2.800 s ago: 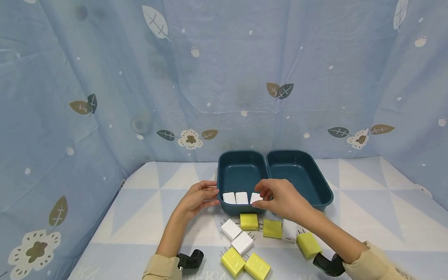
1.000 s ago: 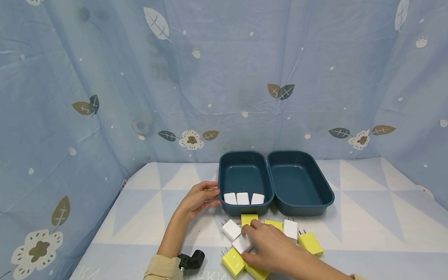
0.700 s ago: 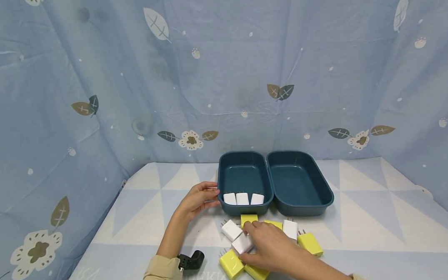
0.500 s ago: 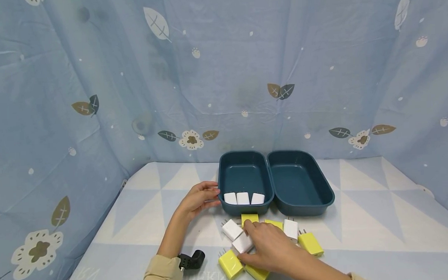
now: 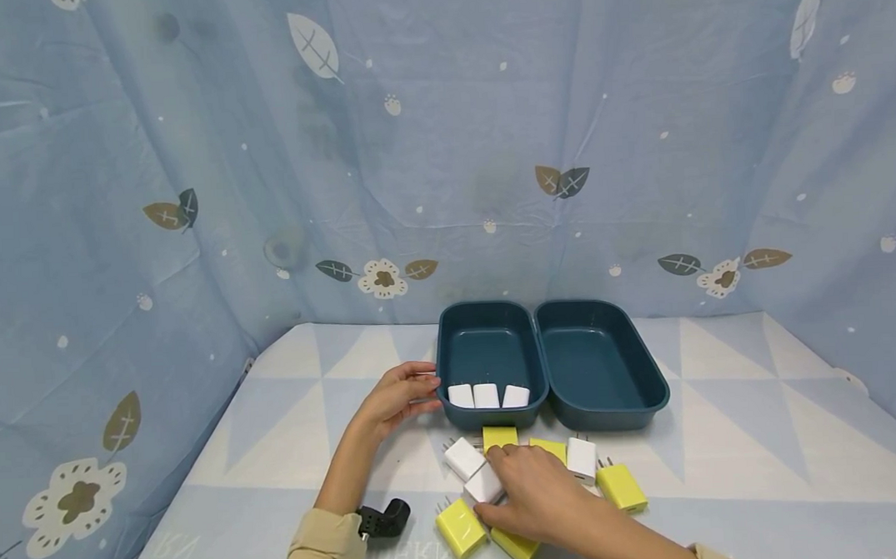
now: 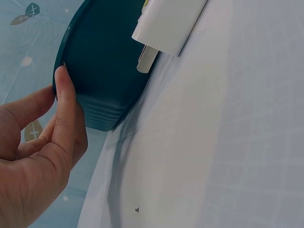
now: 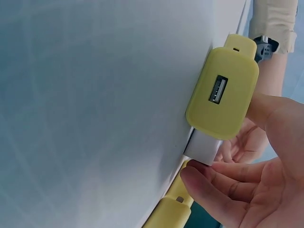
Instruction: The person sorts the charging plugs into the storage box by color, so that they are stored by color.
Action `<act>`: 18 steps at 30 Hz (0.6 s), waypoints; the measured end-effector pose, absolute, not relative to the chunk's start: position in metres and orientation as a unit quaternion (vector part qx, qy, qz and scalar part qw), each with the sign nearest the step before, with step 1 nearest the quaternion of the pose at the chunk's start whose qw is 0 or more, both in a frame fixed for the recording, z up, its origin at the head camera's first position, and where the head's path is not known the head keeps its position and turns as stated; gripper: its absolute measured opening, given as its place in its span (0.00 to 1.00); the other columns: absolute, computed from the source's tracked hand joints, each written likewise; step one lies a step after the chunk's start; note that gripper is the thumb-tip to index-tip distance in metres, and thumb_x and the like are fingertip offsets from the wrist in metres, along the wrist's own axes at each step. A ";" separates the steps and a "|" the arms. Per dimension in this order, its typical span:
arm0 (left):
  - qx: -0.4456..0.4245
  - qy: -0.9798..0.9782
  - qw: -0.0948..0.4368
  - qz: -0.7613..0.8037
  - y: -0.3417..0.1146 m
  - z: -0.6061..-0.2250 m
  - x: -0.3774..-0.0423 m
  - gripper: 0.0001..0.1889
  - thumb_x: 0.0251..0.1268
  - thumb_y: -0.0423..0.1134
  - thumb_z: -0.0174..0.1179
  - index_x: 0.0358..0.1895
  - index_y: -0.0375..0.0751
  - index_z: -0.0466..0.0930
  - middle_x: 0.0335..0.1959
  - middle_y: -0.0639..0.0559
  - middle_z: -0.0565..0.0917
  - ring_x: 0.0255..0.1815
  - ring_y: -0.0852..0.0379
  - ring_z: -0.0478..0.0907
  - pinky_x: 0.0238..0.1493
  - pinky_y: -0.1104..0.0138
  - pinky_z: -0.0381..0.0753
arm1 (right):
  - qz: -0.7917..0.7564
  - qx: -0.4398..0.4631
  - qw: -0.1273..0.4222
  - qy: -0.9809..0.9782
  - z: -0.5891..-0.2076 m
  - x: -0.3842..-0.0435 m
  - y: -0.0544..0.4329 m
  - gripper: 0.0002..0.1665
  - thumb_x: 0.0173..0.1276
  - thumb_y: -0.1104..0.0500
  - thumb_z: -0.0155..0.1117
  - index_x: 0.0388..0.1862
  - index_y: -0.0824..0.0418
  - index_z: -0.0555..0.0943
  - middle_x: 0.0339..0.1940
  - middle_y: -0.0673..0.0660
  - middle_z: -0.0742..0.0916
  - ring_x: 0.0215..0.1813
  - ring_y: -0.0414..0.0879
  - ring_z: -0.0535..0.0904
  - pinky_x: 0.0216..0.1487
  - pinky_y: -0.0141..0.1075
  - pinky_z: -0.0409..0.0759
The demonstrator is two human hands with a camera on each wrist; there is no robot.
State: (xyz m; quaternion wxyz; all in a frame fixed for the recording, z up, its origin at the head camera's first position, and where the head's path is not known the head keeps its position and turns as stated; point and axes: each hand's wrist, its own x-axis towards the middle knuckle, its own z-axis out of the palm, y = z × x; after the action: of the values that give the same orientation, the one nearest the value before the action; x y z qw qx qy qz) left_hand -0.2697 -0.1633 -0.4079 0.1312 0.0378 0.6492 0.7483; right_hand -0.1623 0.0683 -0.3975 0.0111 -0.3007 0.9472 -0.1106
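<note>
Charger in white [image 5: 483, 483] pinched between thumb and fingertips of right hand [image 5: 536, 492], low in a tight cluster. Could slip or twist, judging by so fingertip-only a hold; could equally shove neighbours aside: front yellow charger [image 5: 516, 550] partly under the palm, side yellow charger [image 5: 461, 529] just left of the thumb, second white charger [image 5: 465, 459] past the fingertips to the left, touching or nearly so. Farther out, left hand [image 5: 400, 396] with fingers loosely extended, resting against the outside of loaded bin [image 5: 495, 418]; liable, under too hard a push, to jolt three white chargers [image 5: 486, 396] out of line inside its near wall. Hard to make out: right thumb tip, behind the front yellow charger in the right wrist view; pinched charger's prongs, out of sight; far yellow charger [image 5: 548, 448], partly behind the knuckles; loaded bin's top, cut off in the left wrist view.
</note>
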 end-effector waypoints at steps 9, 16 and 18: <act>0.041 0.650 0.130 0.747 -0.163 -0.408 -0.270 0.21 0.71 0.25 0.54 0.63 0.22 0.65 0.40 0.45 0.77 0.36 0.58 0.80 0.42 0.64 0.87 | -0.116 -0.301 -0.008 0.947 -0.399 -0.161 0.069 0.30 0.58 0.39 0.71 0.46 0.60 0.82 0.34 0.51 0.83 0.32 0.40 0.74 0.30 0.36 0.79; 0.044 0.650 0.130 0.748 -0.163 -0.408 -0.269 0.21 0.70 0.25 0.54 0.64 0.21 0.64 0.40 0.45 0.77 0.35 0.58 0.80 0.43 0.64 0.87 | -0.123 -0.288 0.001 0.950 -0.396 -0.160 0.070 0.29 0.58 0.39 0.70 0.49 0.59 0.82 0.36 0.51 0.82 0.33 0.41 0.74 0.34 0.39 0.81; 0.043 0.649 0.129 0.748 -0.163 -0.407 -0.269 0.21 0.70 0.25 0.54 0.64 0.21 0.64 0.40 0.45 0.77 0.36 0.58 0.80 0.43 0.64 0.87 | -0.123 -0.287 -0.002 0.950 -0.396 -0.159 0.070 0.29 0.59 0.39 0.70 0.49 0.59 0.83 0.36 0.50 0.82 0.34 0.41 0.75 0.35 0.40 0.81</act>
State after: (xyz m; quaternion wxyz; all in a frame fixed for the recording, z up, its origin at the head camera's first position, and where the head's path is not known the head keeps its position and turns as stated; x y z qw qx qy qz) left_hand -0.2690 -0.1631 -0.4075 0.1291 0.0431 0.6494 0.7482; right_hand -0.1586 0.0703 -0.3958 -0.0015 -0.2868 0.9500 -0.1235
